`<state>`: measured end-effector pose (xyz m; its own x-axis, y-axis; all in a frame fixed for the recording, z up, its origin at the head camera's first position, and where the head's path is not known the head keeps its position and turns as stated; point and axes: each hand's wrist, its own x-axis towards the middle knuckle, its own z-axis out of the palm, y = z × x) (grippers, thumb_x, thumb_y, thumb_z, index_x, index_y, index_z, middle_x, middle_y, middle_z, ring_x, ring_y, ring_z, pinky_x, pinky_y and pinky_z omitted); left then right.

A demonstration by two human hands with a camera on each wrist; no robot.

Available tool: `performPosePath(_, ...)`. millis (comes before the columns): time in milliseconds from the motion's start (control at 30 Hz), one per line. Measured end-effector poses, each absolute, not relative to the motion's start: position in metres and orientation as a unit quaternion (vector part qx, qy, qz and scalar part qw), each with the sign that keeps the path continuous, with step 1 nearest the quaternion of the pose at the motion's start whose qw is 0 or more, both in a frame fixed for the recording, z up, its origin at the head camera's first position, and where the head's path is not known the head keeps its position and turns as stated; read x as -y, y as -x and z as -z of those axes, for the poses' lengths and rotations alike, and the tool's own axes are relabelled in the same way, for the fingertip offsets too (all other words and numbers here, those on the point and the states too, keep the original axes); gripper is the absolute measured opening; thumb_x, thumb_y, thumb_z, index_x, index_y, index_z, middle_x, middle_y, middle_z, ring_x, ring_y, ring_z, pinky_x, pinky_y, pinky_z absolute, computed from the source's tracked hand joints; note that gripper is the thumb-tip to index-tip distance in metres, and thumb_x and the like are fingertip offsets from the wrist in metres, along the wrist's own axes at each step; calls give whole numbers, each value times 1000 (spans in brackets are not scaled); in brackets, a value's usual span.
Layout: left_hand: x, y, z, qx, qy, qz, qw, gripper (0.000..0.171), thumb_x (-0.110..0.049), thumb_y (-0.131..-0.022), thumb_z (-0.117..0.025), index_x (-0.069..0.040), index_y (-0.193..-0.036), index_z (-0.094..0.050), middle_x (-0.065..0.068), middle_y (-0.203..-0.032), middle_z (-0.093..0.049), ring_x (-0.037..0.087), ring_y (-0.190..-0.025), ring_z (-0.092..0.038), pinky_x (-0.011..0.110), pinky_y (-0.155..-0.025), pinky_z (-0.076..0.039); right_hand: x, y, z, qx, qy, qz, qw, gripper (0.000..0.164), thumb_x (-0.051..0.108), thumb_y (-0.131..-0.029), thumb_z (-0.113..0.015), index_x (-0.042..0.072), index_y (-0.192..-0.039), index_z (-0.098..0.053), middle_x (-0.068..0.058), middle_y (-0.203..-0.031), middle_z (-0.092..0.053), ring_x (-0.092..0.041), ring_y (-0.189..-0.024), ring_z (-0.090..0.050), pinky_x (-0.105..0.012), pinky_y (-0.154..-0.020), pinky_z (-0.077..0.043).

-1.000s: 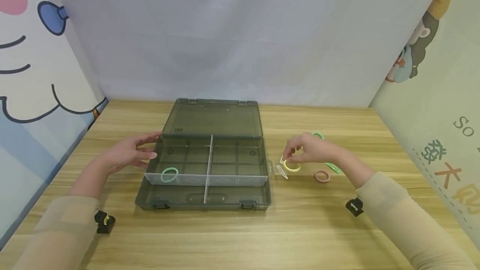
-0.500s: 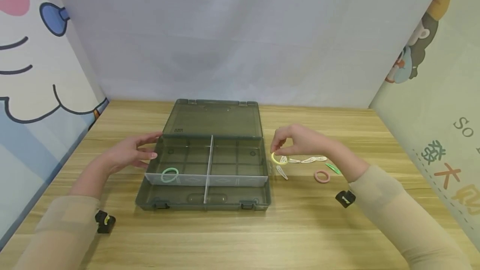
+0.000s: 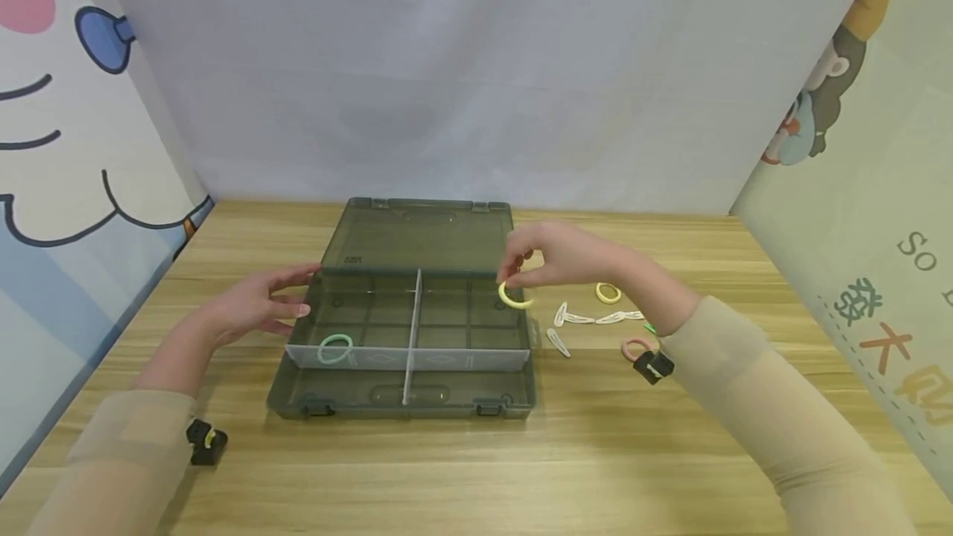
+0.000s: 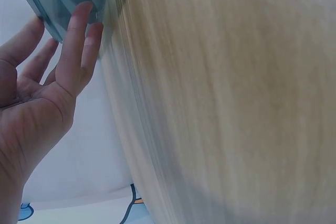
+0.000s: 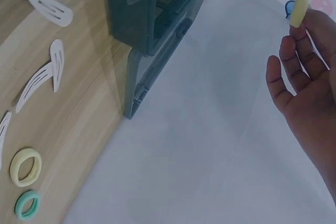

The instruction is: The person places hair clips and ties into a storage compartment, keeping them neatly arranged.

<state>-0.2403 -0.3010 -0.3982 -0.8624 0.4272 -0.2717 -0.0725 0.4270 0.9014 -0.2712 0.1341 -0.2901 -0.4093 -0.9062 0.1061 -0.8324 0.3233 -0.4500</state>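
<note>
A yellow hair tie point(image 3: 514, 302) is pinched by my right hand point(image 3: 566, 255), raised over the right rear compartment of a translucent grey-green divided box point(image 3: 357, 410). The right wrist view shows that hair tie point(image 5: 301, 3) edge-on between thumb and forefinger, the other fingers loosely bent. My left hand point(image 3: 256, 306) touches the box's left side with fingers spread; in the left wrist view its fingertips point(image 4: 80, 10) meet the box wall. Inside the box, a mint-green hair tie point(image 3: 323, 356) lies at the left, by the pale cross divider point(image 3: 454, 360). The lid point(image 3: 420, 234) is folded back flat behind.
Right of the box lie several white snap hair clips point(image 3: 616, 317), another yellow hair tie point(image 3: 609, 302) and a pink hair tie point(image 3: 627, 351). A green clip point(image 3: 650, 328) is mostly hidden by the right arm. A green hair tie point(image 5: 19, 207) shows in the right wrist view.
My right hand has carried the yellow hair tie up and leftward from beside the white clips to over the box. The left hand and the box have stayed in place.
</note>
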Motion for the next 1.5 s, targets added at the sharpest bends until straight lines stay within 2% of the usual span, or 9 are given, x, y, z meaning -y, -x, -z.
performPosePath(167, 301, 239, 397, -809, -107, -526, 241, 76, -11, -94, -59, -11, -153, -11, 24, -156, -4, 49, -136, -20, 47, -89, -52, -114, 273, 287, -804, 553, 211, 62, 6, 10, -85, -69, 12, -90, -72, 5, -85, -64, -10, -84, -58, -27, -78, -52)
performPosePath(500, 301, 240, 398, -811, -111, -522, 239, 74, -8, -95, -56, -11, -153, -10, 26, -155, -4, 51, -131, -31, 46, -88, -53, -72, 275, 295, -796, 566, 206, 58, 5, 14, -86, -70, 14, -90, -72, 7, -88, -65, -6, -86, -58, -25, -81, -51)
performPosePath(800, 300, 242, 398, -805, -114, -528, 244, 75, -11, -94, -57, -11, -153, -10, 25, -156, -2, 50, -133, -28, 46, -89, -52, -37, 271, 300, -791, 577, 197, 59, 6, 15, -88, -68, 14, -91, -72, 6, -88, -65, -8, -86, -59, -27, -80, -51)
performPosePath(1033, 300, 240, 399, -802, -111, -536, 241, 78, -14, -93, -60, -11, -153, -10, 25, -156, -4, 49, -136, -20, 47, -90, -51, -14, 276, 314, -783, 583, 211, 53, 6, 15, -89, -66, 15, -93, -72, 5, -89, -63, -3, -81, -57, -20, -75, -49)
performPosePath(1300, 299, 238, 399, -801, -110, -540, 234, 75, -10, -93, -58, -9, -153, -11, 26, -155, -6, 49, -135, -26, 45, -87, -53, 12, 278, 328, -778, 579, 228, 88, 6, 13, -88, -66, 14, -93, -71, 4, -91, -64, 1, -83, -59, -11, -77, -47)
performPosePath(1500, 299, 239, 400, -808, -107, -531, 230, 75, -11, -93, -58, -12, -153, -13, 23, -156, -7, 48, -135, -27, 44, -86, -54, 26, 278, 339, -777, 571, 233, 124, 5, 13, -89, -66, 13, -92, -70, 3, -93, -65, 0, -84, -61, -12, -77, -48)
